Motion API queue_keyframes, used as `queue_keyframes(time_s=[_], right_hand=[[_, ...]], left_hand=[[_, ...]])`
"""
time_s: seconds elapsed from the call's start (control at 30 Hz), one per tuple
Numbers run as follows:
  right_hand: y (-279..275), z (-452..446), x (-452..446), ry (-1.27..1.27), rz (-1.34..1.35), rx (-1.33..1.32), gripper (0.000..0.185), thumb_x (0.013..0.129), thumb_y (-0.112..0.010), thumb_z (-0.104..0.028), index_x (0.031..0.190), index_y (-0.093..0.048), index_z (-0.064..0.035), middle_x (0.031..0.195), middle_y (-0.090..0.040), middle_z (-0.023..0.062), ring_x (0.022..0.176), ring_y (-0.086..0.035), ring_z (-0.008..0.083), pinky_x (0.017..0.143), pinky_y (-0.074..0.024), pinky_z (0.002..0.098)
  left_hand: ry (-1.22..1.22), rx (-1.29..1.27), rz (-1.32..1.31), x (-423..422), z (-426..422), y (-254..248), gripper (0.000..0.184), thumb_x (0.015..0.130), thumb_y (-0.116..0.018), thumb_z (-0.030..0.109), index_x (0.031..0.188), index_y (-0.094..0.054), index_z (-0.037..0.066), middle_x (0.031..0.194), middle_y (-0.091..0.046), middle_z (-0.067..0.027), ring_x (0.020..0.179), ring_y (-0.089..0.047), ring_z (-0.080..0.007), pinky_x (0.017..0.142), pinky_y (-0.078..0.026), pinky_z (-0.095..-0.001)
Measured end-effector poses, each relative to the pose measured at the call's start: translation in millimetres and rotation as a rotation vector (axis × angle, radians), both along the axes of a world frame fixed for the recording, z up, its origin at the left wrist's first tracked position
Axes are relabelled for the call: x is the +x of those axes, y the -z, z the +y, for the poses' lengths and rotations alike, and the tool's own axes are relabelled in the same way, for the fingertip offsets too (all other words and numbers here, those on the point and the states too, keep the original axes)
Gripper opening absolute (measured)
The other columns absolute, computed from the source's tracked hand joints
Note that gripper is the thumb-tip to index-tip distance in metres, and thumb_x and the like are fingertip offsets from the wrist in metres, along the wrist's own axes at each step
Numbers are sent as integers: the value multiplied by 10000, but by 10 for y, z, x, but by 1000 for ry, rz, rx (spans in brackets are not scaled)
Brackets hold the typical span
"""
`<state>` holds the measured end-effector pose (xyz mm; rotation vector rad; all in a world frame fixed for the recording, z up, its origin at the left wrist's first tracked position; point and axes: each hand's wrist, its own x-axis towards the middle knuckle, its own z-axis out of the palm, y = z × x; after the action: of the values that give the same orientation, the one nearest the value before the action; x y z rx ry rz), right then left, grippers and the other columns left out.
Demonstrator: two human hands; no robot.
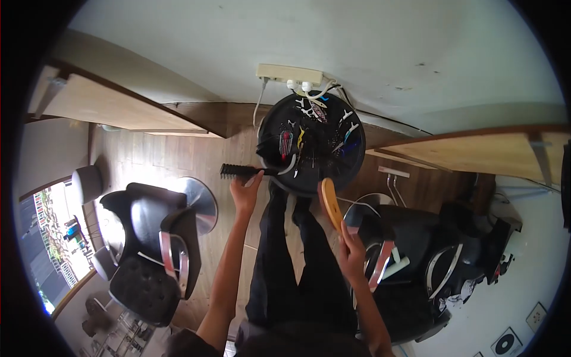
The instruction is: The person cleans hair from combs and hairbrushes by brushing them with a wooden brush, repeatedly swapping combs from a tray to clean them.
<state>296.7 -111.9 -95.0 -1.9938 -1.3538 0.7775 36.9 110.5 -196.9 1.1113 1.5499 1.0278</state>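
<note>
My left hand (246, 189) is closed round the handle of a black vented hairbrush (237, 171), whose head points left. In my right hand (351, 250) is a wooden brush (331, 204), gripped by its handle with the head pointing up toward the tray. Between and beyond both hands stands a round black tray (270, 128) holding several hair clips and brushes. Among them are a red and grey brush (286, 144) and a yellow clip (301, 138). The wooden brush's head is near the tray's front edge.
A power strip (289, 74) with plugs and cables is on the wall behind the tray. Black salon chairs stand at the left (144, 279) and right (404, 232). Wooden shelves (131, 107) jut out on both sides. My legs are just below the tray.
</note>
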Motion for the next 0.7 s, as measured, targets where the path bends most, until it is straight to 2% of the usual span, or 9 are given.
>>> queue_keyframes(time_s=[0.03, 0.07, 0.17, 0.27, 0.5, 0.57, 0.6, 0.63, 0.7], right_hand=[[101, -13, 3, 10, 11, -46, 517, 1014, -641, -34, 1520, -578, -118, 746, -489, 96, 640, -513, 216, 603, -417, 341], [188, -105, -41, 26, 26, -108, 509, 1014, -640, -32, 1515, -582, -103, 746, -493, 81, 639, -515, 194, 593, -409, 331], [558, -154, -47, 88, 60, -160, 472, 1026, -626, -31, 1496, -586, -43, 764, -505, 58, 658, -511, 147, 593, -407, 300], [817, -91, -78, 153, 63, -221, 496, 1037, -595, -21, 1529, -553, -67, 803, -480, 19, 693, -455, 100, 625, -371, 269], [1119, -34, -150, 253, 132, -222, 494, 1058, -563, -51, 1549, -509, -24, 864, -560, 34, 731, -512, 99, 671, -424, 276], [1135, 5, -167, 259, 114, -262, 467, 1035, -605, -19, 1499, -558, 4, 896, -631, 89, 771, -611, 143, 685, -467, 273], [1167, 4, -181, 263, 116, -263, 467, 1035, -605, -19, 1499, -558, 4, 896, -631, 89, 771, -611, 143, 685, -467, 273], [1184, -11, -195, 264, 118, -261, 466, 1034, -606, -17, 1497, -560, 2, 905, -642, 93, 774, -615, 144, 688, -471, 276], [1208, -74, -203, 271, 122, -265, 465, 1032, -606, -15, 1495, -563, 0, 913, -654, 98, 776, -620, 145, 691, -476, 278]], left_hand=[[10, 4, 123, 6, 10, 209, 235, 874, -857, 99, 1034, -766, -47, 960, -794, -82, 924, -736, -152, 868, -557, -318], [14, -31, 130, -13, -37, 384, 235, 874, -857, 99, 1034, -766, -47, 960, -794, -82, 924, -736, -152, 868, -557, -318], [33, 146, 474, 83, -4, 841, 213, 843, -858, 54, 1031, -778, -8, 970, -799, -123, 893, -764, -221, 862, -561, -350], [22, 175, 421, 173, 26, 1058, 233, 826, -870, 41, 1028, -760, 3, 945, -767, -98, 890, -724, -206, 858, -545, -337], [-116, 160, 409, 312, 34, 1498, 208, 803, -882, 11, 962, -749, 17, 968, -741, -84, 943, -696, -213, 912, -523, -361], [-179, 217, 290, 391, 31, 1560, 434, 822, -890, 54, 1169, -636, -5, 1113, -696, -103, 1044, -658, -210, 928, -502, -366], [-211, 246, 231, 425, 43, 1568, 549, 831, -894, 76, 1273, -580, -16, 1186, -673, -113, 1094, -639, -208, 936, -491, -368], [-207, 243, 234, 432, 45, 1560, 549, 831, -894, 76, 1273, -580, -16, 1186, -673, -113, 1094, -639, -208, 936, -491, -368], [-155, 139, 193, 427, 29, 1525, 681, 836, -910, 143, 1318, -456, -15, 1188, -584, -106, 1035, -578, -188, 891, -453, -360]])
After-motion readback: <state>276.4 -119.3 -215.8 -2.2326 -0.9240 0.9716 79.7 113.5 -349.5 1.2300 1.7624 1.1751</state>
